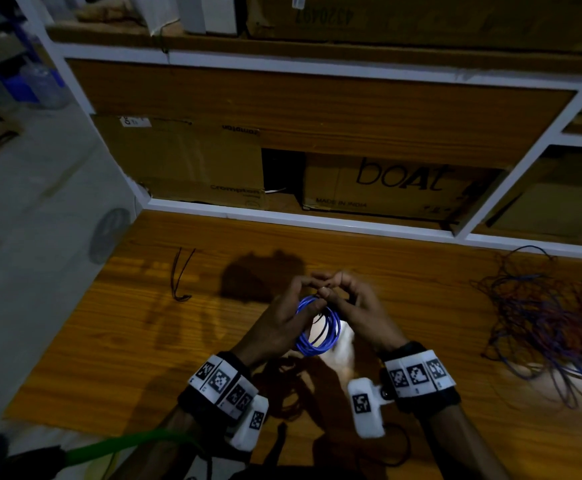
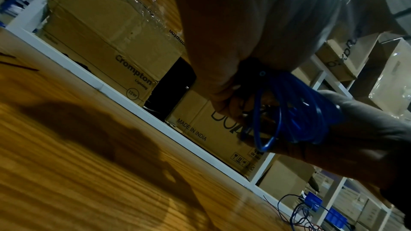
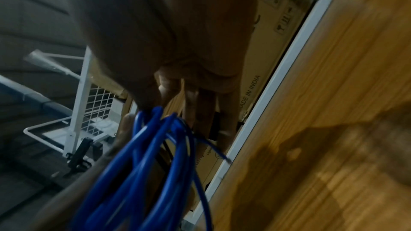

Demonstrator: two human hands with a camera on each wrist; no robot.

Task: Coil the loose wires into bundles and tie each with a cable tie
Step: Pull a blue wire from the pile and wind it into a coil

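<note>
Blue wire coil (image 1: 317, 327) held above wooden table (image 1: 126, 341), centre, between both hands. Left hand (image 1: 284, 317) grips the coil's left side; right hand (image 1: 360, 311) pinches its top. Fingertips meet there, hiding any tie; a thin black strand crosses the coil. Black cable ties (image 1: 181, 275) lie far left; loose wire tangle (image 1: 542, 317) right, cut off by the frame edge

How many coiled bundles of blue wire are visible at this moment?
1. The blue coil is held above the table between the left hand and right hand. The tangled wires at right remain loose.
</note>
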